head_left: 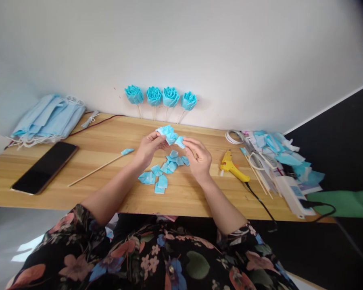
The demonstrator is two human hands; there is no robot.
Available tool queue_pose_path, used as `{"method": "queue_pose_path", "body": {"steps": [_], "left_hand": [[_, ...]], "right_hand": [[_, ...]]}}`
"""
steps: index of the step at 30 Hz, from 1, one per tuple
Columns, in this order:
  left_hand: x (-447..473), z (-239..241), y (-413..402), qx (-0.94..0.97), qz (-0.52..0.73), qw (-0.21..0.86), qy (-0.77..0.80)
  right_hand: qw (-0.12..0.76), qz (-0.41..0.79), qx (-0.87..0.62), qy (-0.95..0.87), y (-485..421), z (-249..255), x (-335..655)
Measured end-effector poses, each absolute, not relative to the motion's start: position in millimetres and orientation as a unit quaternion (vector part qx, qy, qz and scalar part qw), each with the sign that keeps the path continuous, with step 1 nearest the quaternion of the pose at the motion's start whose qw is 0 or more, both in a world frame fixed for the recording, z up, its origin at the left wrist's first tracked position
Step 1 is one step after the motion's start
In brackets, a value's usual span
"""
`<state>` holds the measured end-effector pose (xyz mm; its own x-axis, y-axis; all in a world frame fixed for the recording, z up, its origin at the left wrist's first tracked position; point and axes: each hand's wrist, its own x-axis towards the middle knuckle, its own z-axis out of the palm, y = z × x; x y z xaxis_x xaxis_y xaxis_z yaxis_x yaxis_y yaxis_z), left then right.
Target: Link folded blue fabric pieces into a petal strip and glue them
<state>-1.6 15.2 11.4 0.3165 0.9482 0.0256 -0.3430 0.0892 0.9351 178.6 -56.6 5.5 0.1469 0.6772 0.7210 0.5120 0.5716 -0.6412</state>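
My left hand [149, 148] pinches a small bundle of folded blue fabric pieces [167, 133] above the wooden table [109, 141]. My right hand [198, 157] pinches one folded blue piece [180, 141] right beside that bundle, touching it. Below the hands lies a loose heap of several folded blue pieces [163, 171]. A wooden stick with a blue tip [101, 166] lies left of my left hand.
Several finished blue fabric roses on sticks [161, 97] lean on the wall. A stack of blue face masks [48, 117] and a phone [45, 167] lie at left. A yellow glue gun [232, 166], sticks, scraps and tape [275, 161] lie at right.
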Motion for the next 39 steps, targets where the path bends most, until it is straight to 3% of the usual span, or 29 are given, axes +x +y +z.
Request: {"method": "queue_pose_path", "body": {"steps": [3, 23, 39], "left_hand": [[-0.9, 11.0, 14.3, 0.473, 0.487, 0.661, 0.320], [4.3, 19.6, 1.6, 0.468, 0.485, 0.673, 0.304], [6.9, 19.5, -0.1, 0.442, 0.469, 0.712, 0.281]], "right_hand": [[0.575, 0.015, -0.463, -0.674, -57.5, 4.0, 179.0], [0.533, -0.051, -0.482, -0.694, -56.7, 1.4, 178.4], [0.500, -0.023, -0.502, -0.705, -54.2, -1.9, 178.8]]}}
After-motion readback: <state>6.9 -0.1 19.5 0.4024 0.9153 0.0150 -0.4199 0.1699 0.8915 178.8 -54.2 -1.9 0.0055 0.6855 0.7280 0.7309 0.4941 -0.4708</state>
